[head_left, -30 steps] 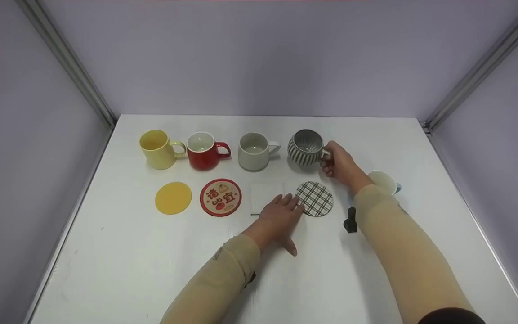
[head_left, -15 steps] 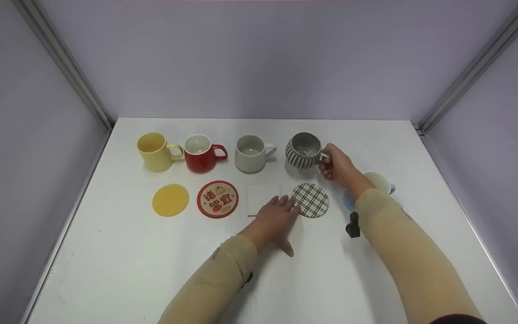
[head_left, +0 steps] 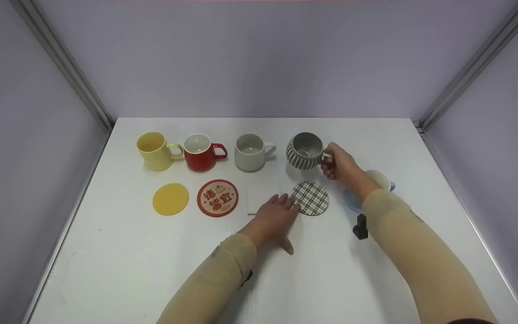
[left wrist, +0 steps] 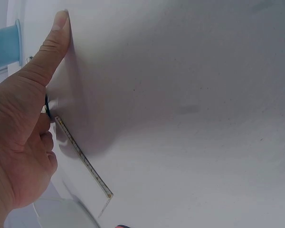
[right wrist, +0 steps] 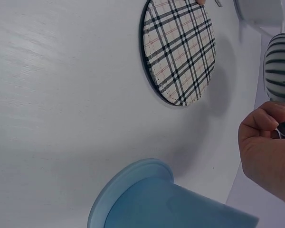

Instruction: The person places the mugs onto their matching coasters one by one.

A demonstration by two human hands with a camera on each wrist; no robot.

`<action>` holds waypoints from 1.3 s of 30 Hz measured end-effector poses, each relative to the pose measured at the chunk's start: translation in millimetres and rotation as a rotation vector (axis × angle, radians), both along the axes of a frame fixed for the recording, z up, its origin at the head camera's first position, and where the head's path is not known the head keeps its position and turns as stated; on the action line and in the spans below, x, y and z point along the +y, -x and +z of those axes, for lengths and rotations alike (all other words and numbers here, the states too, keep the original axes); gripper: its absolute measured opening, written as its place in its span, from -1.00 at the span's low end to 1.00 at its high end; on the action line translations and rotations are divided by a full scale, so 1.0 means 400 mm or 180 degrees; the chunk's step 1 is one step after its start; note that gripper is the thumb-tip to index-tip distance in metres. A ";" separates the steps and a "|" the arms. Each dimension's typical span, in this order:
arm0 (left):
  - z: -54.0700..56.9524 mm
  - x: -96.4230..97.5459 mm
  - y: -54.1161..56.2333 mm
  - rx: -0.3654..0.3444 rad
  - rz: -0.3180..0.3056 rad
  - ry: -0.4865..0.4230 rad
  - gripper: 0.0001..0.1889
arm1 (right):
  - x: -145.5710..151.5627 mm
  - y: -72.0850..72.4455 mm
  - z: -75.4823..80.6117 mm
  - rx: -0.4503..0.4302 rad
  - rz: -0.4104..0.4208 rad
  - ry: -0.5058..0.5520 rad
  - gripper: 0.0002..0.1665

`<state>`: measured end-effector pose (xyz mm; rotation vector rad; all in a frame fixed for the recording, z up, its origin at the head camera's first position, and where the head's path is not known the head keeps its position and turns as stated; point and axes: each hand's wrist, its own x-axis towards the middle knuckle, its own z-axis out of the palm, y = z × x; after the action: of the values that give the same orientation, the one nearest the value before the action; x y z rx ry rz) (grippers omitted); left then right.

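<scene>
My right hand [head_left: 339, 164] grips the handle of a dark-green and white striped mug [head_left: 303, 155], its fingers curled round it. A shadow shows under the mug, behind the round plaid coaster [head_left: 314, 197]. In the right wrist view the striped mug [right wrist: 281, 66] is partly cut off by the frame edge. My left hand [head_left: 277, 218] lies palm down with fingers extended and thumb spread. It partly covers a white square coaster [head_left: 259, 195], and its fingertips are right at the plaid coaster's left edge.
Left of the striped mug stand a grey-white mug [head_left: 250, 155], a red mug [head_left: 201, 159] and a yellow mug [head_left: 158, 155]. A red-rimmed coaster [head_left: 217, 198] and a yellow coaster [head_left: 171, 199] lie before them. A light-blue mug [right wrist: 175, 204] sits on a blue coaster [right wrist: 126, 185] beside my right forearm.
The striped mug has risen slightly and its stripes now slant, with my right hand still holding the handle. My right forearm has shifted a little to the right. The left hand keeps its place.
</scene>
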<state>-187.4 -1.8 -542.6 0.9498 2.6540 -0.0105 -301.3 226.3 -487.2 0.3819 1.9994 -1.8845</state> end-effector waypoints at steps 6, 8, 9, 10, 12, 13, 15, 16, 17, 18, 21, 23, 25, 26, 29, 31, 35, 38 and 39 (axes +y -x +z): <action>0.004 -0.001 -0.002 -0.0002 -0.0012 -0.0036 0.38 | 0.012 -0.014 0.004 0.0058 0.0173 -0.0021 -0.59; 0.005 -0.001 -0.002 -0.0025 -0.0010 -0.0042 0.38 | 0.016 -0.017 0.005 0.0068 0.0199 -0.0046 -0.58; 0.006 0.000 -0.001 -0.0039 -0.0003 -0.0043 0.37 | 0.018 -0.018 0.006 0.0072 0.0206 -0.0065 -0.58; 0.005 0.000 0.000 -0.0053 0.0005 -0.0043 0.37 | 0.020 -0.019 0.007 0.0079 0.0210 -0.0084 -0.58; 0.004 0.001 0.002 -0.0055 0.0007 -0.0019 0.37 | 0.023 -0.019 0.009 0.0088 0.0208 -0.0103 -0.57; 0.004 0.002 0.003 -0.0058 0.0007 -0.0010 0.37 | 0.025 -0.019 0.010 0.0087 0.0209 -0.0107 -0.57; 0.002 0.003 0.004 -0.0046 0.0002 0.0003 0.38 | 0.028 -0.019 0.012 0.0082 0.0210 -0.0120 -0.58; 0.001 0.003 0.004 -0.0043 -0.0004 0.0006 0.38 | 0.030 -0.019 0.012 0.0072 0.0211 -0.0119 -0.58; 0.000 0.003 0.005 -0.0041 -0.0008 0.0010 0.38 | 0.033 -0.019 0.012 0.0062 0.0223 -0.0117 -0.57; -0.001 0.004 0.005 -0.0048 -0.0008 0.0010 0.38 | 0.035 -0.019 0.013 0.0052 0.0237 -0.0126 -0.57; 0.001 0.003 0.003 -0.0067 -0.0008 -0.0014 0.37 | 0.041 -0.019 0.011 0.0029 0.0292 -0.0178 -0.57; 0.003 0.002 0.003 -0.0068 -0.0011 -0.0013 0.36 | 0.044 -0.019 0.008 0.0008 0.0319 -0.0206 -0.58; 0.004 -0.002 0.002 -0.0045 -0.0021 -0.0019 0.35 | 0.043 -0.020 0.007 -0.0018 0.0309 -0.0228 -0.60; 0.004 -0.003 0.003 -0.0043 -0.0022 -0.0022 0.35 | 0.043 -0.021 0.007 -0.0019 0.0310 -0.0231 -0.60; 0.000 -0.007 0.005 -0.0009 -0.0020 -0.0016 0.37 | 0.037 -0.026 0.005 -0.0032 0.0304 -0.0278 -0.61; -0.002 -0.008 0.005 -0.0004 -0.0023 -0.0014 0.37 | 0.032 -0.030 0.002 -0.0032 0.0301 -0.0318 -0.62; -0.003 -0.006 0.004 0.0012 -0.0026 -0.0035 0.37 | 0.024 -0.039 -0.006 -0.0068 0.0264 -0.0387 -0.64; -0.002 -0.003 0.001 0.0039 -0.0034 -0.0031 0.37 | 0.020 -0.046 -0.015 -0.0094 0.0270 -0.0368 -0.63; -0.002 -0.002 0.000 0.0047 -0.0036 -0.0029 0.37 | 0.019 -0.049 -0.019 -0.0102 0.0275 -0.0349 -0.63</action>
<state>-187.4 -2.8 -543.2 0.9713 2.6643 -0.0082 -281.8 233.9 -494.7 0.3470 2.0693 -1.7120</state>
